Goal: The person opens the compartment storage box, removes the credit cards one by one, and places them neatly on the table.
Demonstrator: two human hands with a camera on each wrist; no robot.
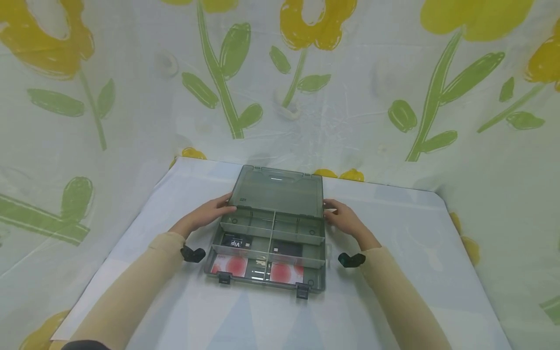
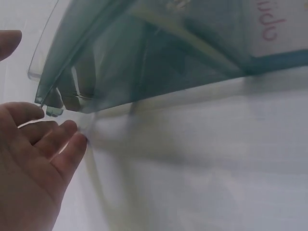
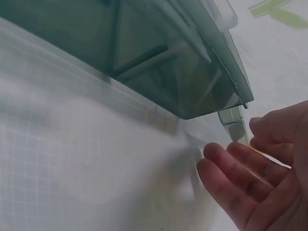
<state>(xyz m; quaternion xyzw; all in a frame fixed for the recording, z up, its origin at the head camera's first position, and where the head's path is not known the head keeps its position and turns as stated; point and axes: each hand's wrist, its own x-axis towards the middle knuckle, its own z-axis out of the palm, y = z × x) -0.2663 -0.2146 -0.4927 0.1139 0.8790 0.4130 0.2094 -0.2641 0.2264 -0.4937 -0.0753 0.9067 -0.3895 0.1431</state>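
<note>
A grey-green see-through divided storage box lies with its lid folded back flat behind it. Black cards, one marked Vip and another black card, sit in the middle row. In the front row are a red-and-white card on the left and a second red-and-white card on the right. My left hand rests against the box's left side near the hinge, fingers loosely bent. At the right edge, by the lid, my right hand has slightly bent fingers and grips nothing.
The box stands on a white-covered table with pale blue shapes. Flower-patterned sheets hang behind it and on both sides. Two front latches stick out toward me.
</note>
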